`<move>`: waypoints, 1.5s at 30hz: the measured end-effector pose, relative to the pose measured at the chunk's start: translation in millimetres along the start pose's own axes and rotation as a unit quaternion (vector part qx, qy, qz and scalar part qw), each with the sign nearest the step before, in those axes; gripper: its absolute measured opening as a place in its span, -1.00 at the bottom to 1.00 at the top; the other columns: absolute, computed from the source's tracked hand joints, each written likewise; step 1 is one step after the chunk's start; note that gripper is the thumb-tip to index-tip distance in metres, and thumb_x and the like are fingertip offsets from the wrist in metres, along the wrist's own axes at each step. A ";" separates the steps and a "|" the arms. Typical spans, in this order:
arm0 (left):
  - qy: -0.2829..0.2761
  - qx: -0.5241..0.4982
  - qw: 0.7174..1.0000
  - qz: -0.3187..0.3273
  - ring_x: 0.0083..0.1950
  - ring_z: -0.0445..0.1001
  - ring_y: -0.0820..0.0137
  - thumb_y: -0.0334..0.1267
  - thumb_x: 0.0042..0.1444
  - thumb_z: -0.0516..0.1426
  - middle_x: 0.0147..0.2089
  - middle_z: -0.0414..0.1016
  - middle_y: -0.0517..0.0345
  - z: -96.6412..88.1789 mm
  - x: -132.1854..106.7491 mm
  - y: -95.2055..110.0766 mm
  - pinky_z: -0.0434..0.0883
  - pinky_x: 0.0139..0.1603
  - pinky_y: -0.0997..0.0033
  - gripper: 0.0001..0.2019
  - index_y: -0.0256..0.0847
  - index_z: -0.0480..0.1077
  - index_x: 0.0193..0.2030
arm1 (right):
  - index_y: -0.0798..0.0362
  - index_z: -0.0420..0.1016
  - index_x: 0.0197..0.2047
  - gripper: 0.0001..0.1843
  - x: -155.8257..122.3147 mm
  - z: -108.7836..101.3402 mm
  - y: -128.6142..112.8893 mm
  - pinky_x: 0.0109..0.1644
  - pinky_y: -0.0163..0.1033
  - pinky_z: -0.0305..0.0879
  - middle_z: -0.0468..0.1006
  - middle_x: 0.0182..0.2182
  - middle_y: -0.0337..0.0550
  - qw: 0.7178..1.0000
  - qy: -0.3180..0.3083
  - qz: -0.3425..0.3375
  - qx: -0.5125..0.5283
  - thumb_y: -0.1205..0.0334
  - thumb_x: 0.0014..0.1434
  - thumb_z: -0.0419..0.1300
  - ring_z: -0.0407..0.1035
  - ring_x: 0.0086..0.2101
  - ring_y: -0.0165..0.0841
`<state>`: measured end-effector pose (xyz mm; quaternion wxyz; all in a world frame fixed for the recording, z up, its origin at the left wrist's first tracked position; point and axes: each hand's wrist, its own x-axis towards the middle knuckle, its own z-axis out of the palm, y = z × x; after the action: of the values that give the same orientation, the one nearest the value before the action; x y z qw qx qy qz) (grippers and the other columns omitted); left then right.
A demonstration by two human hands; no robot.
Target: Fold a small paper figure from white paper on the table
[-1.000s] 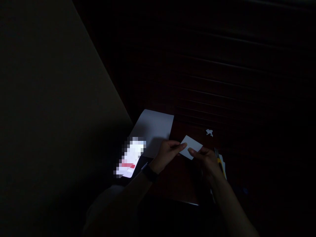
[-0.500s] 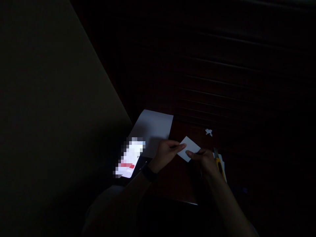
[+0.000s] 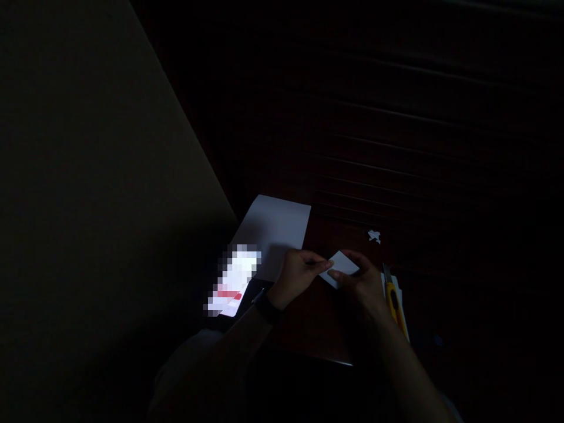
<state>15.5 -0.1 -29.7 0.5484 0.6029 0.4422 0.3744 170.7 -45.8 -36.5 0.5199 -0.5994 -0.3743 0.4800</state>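
A small white piece of paper (image 3: 345,264) is held between both hands above the dark table. My left hand (image 3: 298,272) pinches its left corner between thumb and fingers; a dark band circles that wrist. On the other side, my right hand (image 3: 365,282) grips the paper with the thumb on its near face and the fingers curled around the far right edge. Whether the paper is folded in layers I cannot tell in this dim light.
A larger white sheet (image 3: 282,226) lies behind my left hand, with a lit phone (image 3: 233,285) beside it. Right of my right hand, a yellow box cutter (image 3: 393,302) rests on some white paper (image 3: 401,296). Small paper scraps (image 3: 374,237) lie farther back on the table (image 3: 308,329).
My right hand's fingers have moved up and around the far edge of the small paper, which now shows less of its surface. My left hand keeps its pinch.
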 end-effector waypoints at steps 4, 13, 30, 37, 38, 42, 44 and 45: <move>-0.015 -0.016 1.000 -0.007 -0.38 0.47 0.37 -0.13 -0.05 0.19 -0.40 0.53 0.05 -0.2 0.5 0.6 0.35 -0.38 0.46 -0.77 -0.30 0.49 -0.42 | 0.00 0.40 -0.10 -0.39 -0.2 0.0 6.4 -0.34 -0.18 0.36 0.55 -0.31 -0.15 0.999 0.023 0.005 0.036 0.21 -0.30 0.41 0.44 -0.37 -0.23; 0.007 -0.088 0.996 -0.023 -0.32 0.51 0.32 -0.21 -0.11 0.24 -0.33 0.55 0.01 4.7 2.2 -2.0 0.42 -0.30 0.40 -0.75 -0.30 0.46 -0.28 | -0.01 0.40 -0.18 -0.40 0.1 6.9 9.4 -0.40 -0.23 0.33 0.53 -0.35 -0.21 0.993 0.067 -0.007 0.100 0.24 -0.38 0.43 0.41 -0.42 -0.29; 0.015 -0.048 0.997 -0.065 -0.46 0.42 0.44 -0.14 -0.12 0.23 -0.48 0.49 0.13 -3.4 1.2 4.0 0.31 -0.47 0.50 -0.78 -0.28 0.47 -0.47 | -0.01 0.37 -0.14 -0.41 -2.4 -8.7 -3.3 -0.47 -0.27 0.30 0.42 -0.57 -0.32 0.996 -0.012 0.043 0.078 0.27 -0.30 0.43 0.37 -0.53 -0.35; 0.006 -0.034 0.997 -0.076 -0.48 0.40 0.46 -0.14 -0.12 0.23 -0.48 0.49 0.11 -7.0 1.5 5.6 0.27 -0.52 0.51 -0.79 -0.27 0.47 -0.47 | -0.02 0.35 -0.21 -0.48 1.0 -18.4 1.1 -0.43 -0.29 0.27 0.42 -0.53 -0.33 0.996 -0.043 0.050 0.066 0.31 -0.30 0.42 0.36 -0.49 -0.38; 0.007 -0.032 0.997 -0.076 -0.48 0.40 0.46 -0.14 -0.12 0.23 -0.48 0.49 0.11 -7.2 1.6 5.5 0.27 -0.51 0.50 -0.79 -0.27 0.47 -0.47 | -0.02 0.34 -0.21 -0.47 1.0 -19.2 1.1 -0.41 -0.28 0.28 0.43 -0.52 -0.32 0.995 -0.048 0.053 0.069 0.32 -0.29 0.42 0.37 -0.48 -0.37; 0.008 -0.033 0.998 -0.061 -0.44 0.42 0.43 -0.14 -0.12 0.23 -0.46 0.50 0.09 -9.3 1.7 5.2 0.31 -0.45 0.47 -0.79 -0.28 0.47 -0.46 | -0.02 0.32 -0.17 -0.46 0.1 -24.6 -2.8 -0.37 -0.25 0.28 0.47 -0.52 -0.30 0.993 -0.073 0.067 0.069 0.35 -0.26 0.39 0.39 -0.47 -0.35; 0.021 -0.037 0.997 -0.063 -0.43 0.43 0.42 -0.14 -0.12 0.23 -0.45 0.50 0.09 -10.7 1.7 5.2 0.32 -0.43 0.45 -0.79 -0.29 0.47 -0.46 | -0.02 0.32 -0.12 -0.43 -1.0 -27.4 -6.6 -0.31 -0.22 0.29 0.50 -0.49 -0.26 0.991 -0.088 0.070 0.072 0.36 -0.24 0.38 0.41 -0.44 -0.33; 0.031 -0.043 0.996 -0.066 -0.42 0.44 0.41 -0.14 -0.11 0.23 -0.44 0.51 0.08 -11.2 1.9 5.2 0.33 -0.42 0.45 -0.78 -0.28 0.47 -0.45 | -0.02 0.31 -0.09 -0.41 -1.9 -27.9 -8.8 -0.27 -0.19 0.30 0.52 -0.45 -0.23 0.990 -0.097 0.069 0.080 0.37 -0.24 0.37 0.42 -0.40 -0.30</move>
<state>6.2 5.4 -23.3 0.5833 0.5368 0.4813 0.3742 197.6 -53.3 -27.5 0.4926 -0.5313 -0.3410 0.5990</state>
